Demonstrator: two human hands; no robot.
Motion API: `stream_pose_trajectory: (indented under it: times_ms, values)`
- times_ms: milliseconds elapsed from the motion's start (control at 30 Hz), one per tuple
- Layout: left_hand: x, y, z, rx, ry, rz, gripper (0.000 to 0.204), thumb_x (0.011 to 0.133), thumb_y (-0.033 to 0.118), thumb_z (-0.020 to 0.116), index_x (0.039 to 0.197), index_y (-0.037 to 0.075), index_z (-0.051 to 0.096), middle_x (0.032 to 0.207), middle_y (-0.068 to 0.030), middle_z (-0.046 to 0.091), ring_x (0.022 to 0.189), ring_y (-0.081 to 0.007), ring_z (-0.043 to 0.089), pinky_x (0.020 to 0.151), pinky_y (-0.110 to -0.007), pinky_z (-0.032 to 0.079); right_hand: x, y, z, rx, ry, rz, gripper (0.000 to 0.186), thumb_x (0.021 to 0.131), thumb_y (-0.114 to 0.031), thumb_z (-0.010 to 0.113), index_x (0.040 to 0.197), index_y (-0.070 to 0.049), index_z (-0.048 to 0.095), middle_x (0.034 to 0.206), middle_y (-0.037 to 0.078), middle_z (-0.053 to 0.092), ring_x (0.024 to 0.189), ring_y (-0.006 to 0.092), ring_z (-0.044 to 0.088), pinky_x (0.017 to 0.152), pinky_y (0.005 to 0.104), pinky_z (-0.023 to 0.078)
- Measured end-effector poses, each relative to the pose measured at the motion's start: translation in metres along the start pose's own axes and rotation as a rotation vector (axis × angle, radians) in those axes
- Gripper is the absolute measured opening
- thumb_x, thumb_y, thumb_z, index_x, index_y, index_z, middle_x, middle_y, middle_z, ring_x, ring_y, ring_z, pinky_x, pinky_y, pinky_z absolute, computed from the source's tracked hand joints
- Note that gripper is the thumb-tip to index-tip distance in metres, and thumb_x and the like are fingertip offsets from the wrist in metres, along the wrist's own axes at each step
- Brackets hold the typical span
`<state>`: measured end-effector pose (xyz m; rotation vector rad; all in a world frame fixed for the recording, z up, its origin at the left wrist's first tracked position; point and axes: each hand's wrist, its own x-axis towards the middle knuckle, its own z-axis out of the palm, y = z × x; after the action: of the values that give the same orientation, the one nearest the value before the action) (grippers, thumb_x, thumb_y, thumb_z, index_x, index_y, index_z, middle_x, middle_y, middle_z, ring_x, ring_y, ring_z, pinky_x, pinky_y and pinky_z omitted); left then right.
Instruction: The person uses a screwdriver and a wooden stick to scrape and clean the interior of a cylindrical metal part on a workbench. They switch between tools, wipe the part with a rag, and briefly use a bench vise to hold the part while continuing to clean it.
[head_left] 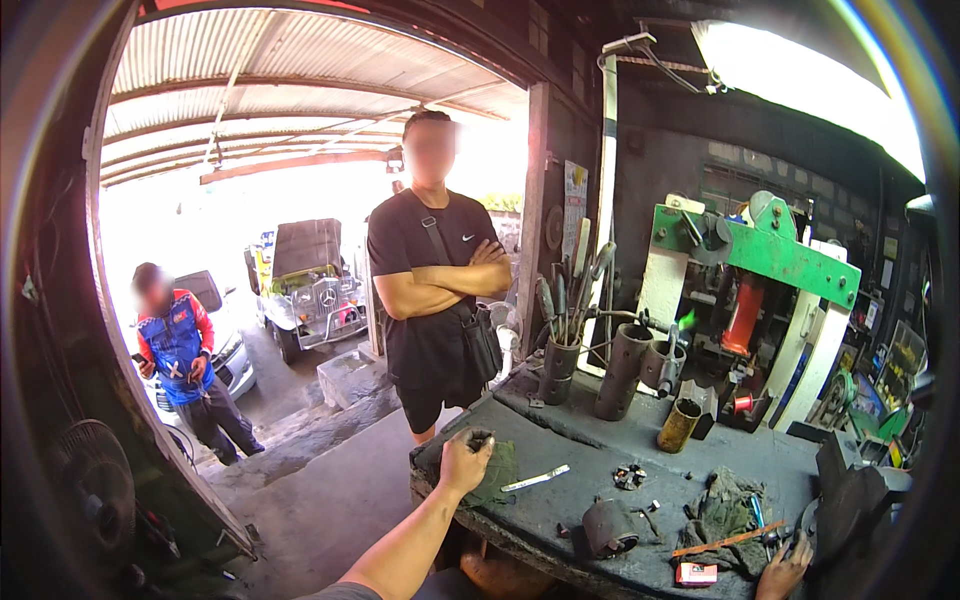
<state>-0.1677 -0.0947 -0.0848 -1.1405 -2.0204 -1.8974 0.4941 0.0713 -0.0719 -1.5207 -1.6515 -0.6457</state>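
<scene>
My left hand (467, 460) is over the left end of the dark workbench (600, 455), its blackened fingers curled in. Whatever is between them, if anything, does not show. Under and beside it lies a dark green cloth (500, 470), with a pale flat strip (536, 478) to its right. At the lower right, my right hand (786, 570) rests with fingers stretched out, partly cut off by the picture's edge. Close to it are an orange-brown flat strip (728, 540), a crumpled dark rag (730, 505), a blue-handled tool (757, 510) and a small red-and-white box (697, 574).
A dark metal cylinder (610, 528) and a cluster of small parts (629, 476) lie mid-bench. Behind are a rusty can (680, 425), a tool holder (560, 370), a burner with green flame (686, 320) and a green press (760, 255). A person (430, 290) stands opposite, arms crossed.
</scene>
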Motion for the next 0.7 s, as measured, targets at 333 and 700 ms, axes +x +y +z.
stream_pose_trajectory:
  times_ms: [333,700]
  values:
    - [0.001,-0.004,0.001,-0.033,0.023,-0.008,0.019,0.101,0.016,0.082,0.113,0.001,0.082,0.093,-0.0102,0.082,0.082,-0.0168,0.077,0.078,-0.035,0.06,-0.005,0.03,0.036,0.111,-0.033,0.058,0.04,0.108,-0.014,0.068,0.145,0.002,0.067,0.139,0.027,0.07,0.128,0.0484,0.064,0.111,0.0556,0.052]
    - [0.001,-0.007,0.0,-0.048,-0.03,-0.065,0.02,0.101,0.016,0.082,0.113,0.001,0.082,0.095,-0.0105,0.083,0.085,-0.0168,0.078,0.08,-0.035,0.06,-0.006,0.01,0.012,0.028,0.041,0.022,0.039,0.106,-0.027,0.073,0.135,-0.002,0.079,0.13,0.026,0.079,0.118,0.0463,0.074,0.108,0.0532,0.058]
